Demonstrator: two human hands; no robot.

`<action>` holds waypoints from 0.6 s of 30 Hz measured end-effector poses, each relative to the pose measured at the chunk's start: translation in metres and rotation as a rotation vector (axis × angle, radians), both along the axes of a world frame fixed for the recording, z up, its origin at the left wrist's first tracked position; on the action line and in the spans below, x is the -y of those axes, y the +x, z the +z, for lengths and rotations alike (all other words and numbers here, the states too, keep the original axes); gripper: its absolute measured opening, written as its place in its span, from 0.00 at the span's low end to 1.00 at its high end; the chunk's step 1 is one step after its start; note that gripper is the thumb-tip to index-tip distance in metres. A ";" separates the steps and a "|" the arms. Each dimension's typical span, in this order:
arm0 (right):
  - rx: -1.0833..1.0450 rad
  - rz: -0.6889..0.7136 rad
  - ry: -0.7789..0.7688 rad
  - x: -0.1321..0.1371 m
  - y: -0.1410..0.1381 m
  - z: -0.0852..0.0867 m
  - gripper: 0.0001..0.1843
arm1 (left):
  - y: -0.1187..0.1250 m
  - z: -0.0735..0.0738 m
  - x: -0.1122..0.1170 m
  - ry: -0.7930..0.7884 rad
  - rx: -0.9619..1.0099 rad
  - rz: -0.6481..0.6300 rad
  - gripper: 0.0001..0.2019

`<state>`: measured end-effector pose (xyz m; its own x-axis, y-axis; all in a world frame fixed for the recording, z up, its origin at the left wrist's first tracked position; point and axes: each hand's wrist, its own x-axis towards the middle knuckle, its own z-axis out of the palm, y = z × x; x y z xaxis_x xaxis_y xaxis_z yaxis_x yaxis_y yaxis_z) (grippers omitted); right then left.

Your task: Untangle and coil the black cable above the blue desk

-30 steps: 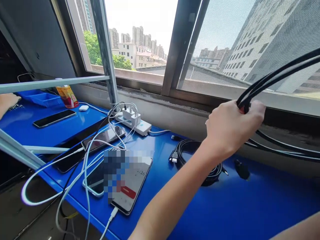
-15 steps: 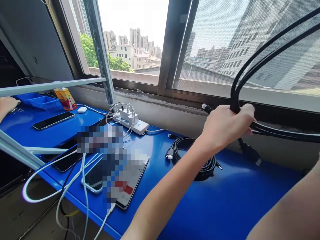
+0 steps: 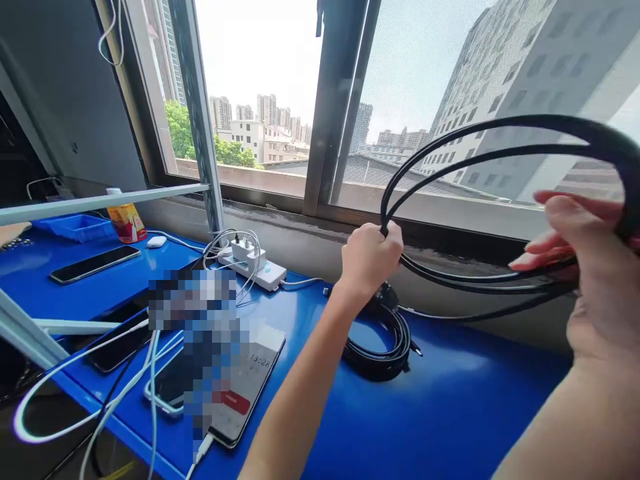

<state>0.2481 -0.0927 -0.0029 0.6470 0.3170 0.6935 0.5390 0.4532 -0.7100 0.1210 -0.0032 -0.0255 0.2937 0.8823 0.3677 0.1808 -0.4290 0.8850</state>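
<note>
My left hand (image 3: pixel 371 259) is closed in a fist on a black cable (image 3: pixel 465 137), pinching several strands together above the blue table (image 3: pixel 450 413). The cable arcs up and to the right in a wide loop in front of the window. At the right edge, my right hand (image 3: pixel 593 280) sits inside that loop. Its thumb and loosely stretched fingers hook the cable between them. Lower strands run under its fingers back toward my left hand. Below my left hand a second coil of black cable (image 3: pixel 383 350) lies flat on the table.
A white power strip (image 3: pixel 255 267) with chargers and white leads stands near the sill. Several phones lie at left, one (image 3: pixel 240 393) plugged in near the front edge. Further left are a juice carton (image 3: pixel 125 222), a blue tray (image 3: pixel 75 227) and another person's hand (image 3: pixel 11 233).
My left hand has moved left and slightly down with the gathered strands. My right hand has come into view and taken the loop, which is now spread wide between both hands.
</note>
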 end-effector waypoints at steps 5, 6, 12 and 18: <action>-0.122 0.062 0.011 -0.005 -0.014 0.002 0.19 | -0.024 0.007 -0.008 0.106 -0.060 0.157 0.26; -0.132 0.092 0.005 -0.005 -0.015 0.002 0.21 | -0.027 0.008 -0.008 0.117 -0.058 0.180 0.25; -0.217 0.272 0.164 0.001 -0.030 0.007 0.19 | -0.025 0.009 -0.002 -0.024 -0.030 0.069 0.24; -0.260 0.219 0.404 0.006 -0.054 0.008 0.14 | 0.000 -0.002 0.003 -0.210 -0.201 -0.209 0.31</action>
<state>0.1944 -0.0991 0.0052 0.7627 0.2046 0.6135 0.2303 0.8005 -0.5534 0.1210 -0.0066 -0.0280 0.5242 0.8456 0.1008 0.2879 -0.2874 0.9135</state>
